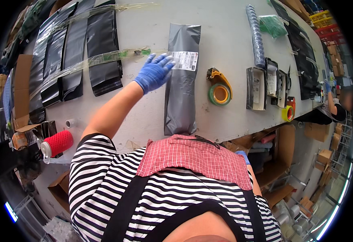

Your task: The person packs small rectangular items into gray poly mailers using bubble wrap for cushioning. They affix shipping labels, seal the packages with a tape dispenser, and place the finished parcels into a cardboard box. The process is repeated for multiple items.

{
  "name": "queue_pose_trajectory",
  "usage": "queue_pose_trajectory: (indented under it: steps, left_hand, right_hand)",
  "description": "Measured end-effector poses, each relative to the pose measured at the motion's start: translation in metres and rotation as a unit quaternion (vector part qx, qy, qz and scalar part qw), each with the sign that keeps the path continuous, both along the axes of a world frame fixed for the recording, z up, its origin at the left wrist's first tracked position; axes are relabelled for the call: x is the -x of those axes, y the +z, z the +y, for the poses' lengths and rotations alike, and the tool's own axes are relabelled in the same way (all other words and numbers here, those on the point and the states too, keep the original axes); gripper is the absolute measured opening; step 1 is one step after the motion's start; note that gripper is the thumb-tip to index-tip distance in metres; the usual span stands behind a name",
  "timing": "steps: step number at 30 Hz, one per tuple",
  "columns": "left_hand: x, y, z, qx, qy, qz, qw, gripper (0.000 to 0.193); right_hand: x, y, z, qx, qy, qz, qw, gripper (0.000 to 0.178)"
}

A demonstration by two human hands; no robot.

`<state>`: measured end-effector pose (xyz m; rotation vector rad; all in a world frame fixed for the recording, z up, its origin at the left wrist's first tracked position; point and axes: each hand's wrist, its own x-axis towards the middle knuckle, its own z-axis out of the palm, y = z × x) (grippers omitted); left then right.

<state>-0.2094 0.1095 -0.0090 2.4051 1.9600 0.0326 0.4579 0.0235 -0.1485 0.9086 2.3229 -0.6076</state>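
A long grey plastic mailing bag (180, 94) lies lengthwise on the table in front of me, its near end close to the apron. On its upper part sits a white printed label (187, 61). My left hand (154, 74), in a blue glove, is over the bag's left edge with fingers spread; its fingertips reach the label's left edge, and nothing is in it. Only a bit of my right hand (243, 156), also blue-gloved, shows below the table's front edge, by an open carton (284, 147); its fingers are hidden. Right of the bag rests a yellow tape dispenser (220, 90).
Stacks of black and grey bags (104, 48) lie at the left under tape strips. A bubble-wrapped roll (256, 36), small open boxes (257, 88) and a yellow tape roll (288, 113) are on the right. A red bottle (57, 144) stands left; another person (333, 107) is far right.
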Motion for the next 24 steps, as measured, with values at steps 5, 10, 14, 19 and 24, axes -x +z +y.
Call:
queue_pose_trajectory:
  steps: [5,10,14,19,24]
  left_hand:
    - [-0.06,-0.007,0.031,-0.033,0.028,-0.12,0.992,0.052]
    - [-0.102,-0.008,0.067,0.028,0.105,-0.076,0.991,0.049]
    - [-0.12,-0.018,0.054,-0.027,0.257,-0.188,0.947,0.064]
    - [-0.097,-0.012,0.063,0.031,0.348,-0.352,0.869,0.099]
    - [-0.121,0.003,0.044,0.056,0.366,-0.287,0.883,0.104]
  right_hand:
    - [0.052,0.046,0.045,0.093,-0.296,0.063,0.948,0.033]
    - [0.119,0.109,0.069,0.13,-0.371,0.099,0.914,0.029]
    - [0.132,0.125,0.08,0.186,-0.39,0.114,0.895,0.032]
    - [0.147,0.143,0.113,0.155,-0.397,0.206,0.881,0.022]
    - [0.233,0.161,0.171,-0.093,-0.241,0.374,0.891,0.045]
